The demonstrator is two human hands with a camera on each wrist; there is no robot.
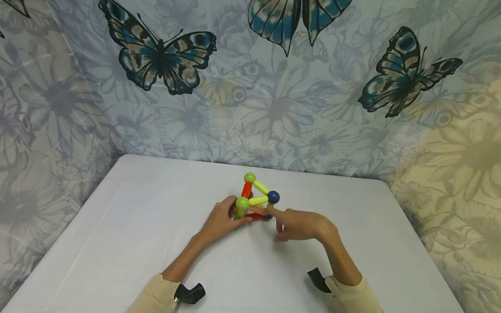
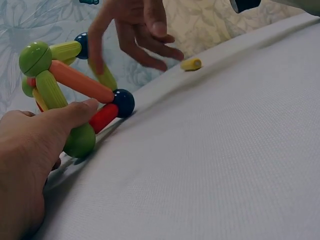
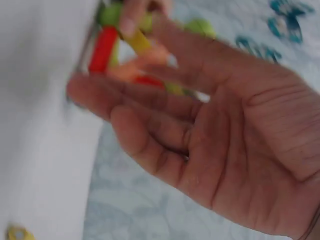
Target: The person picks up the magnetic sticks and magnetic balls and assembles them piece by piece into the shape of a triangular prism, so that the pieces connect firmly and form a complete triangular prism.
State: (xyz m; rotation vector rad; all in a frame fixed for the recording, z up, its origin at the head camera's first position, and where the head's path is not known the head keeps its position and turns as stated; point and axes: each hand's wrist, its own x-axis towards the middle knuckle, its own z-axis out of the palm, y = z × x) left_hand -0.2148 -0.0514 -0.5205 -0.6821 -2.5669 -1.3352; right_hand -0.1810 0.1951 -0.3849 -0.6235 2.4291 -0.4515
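A small frame of magnetic rods and balls [image 1: 258, 200] stands on the table, with green balls, dark blue balls and red, orange and yellow-green rods. My left hand [image 1: 221, 219] grips it from the left, thumb at the lower green ball [image 2: 80, 141] in the left wrist view. From the right, my right hand [image 1: 303, 224] reaches in with its index finger extended to the frame, close to the dark blue ball [image 1: 273, 197]. Its other fingers bend loosely, nothing in them. An orange rod [image 2: 82, 82] slants down to another dark blue ball [image 2: 124, 103], beside a red rod [image 2: 103, 118].
A loose yellow rod [image 2: 191, 64] lies on the white table [image 1: 117, 226], mostly hidden behind my right hand in the head view. Butterfly-patterned cloth [image 1: 274, 108] rises behind the table's far edge. Black wrist mounts [image 1: 190, 294] sit at both sleeves.
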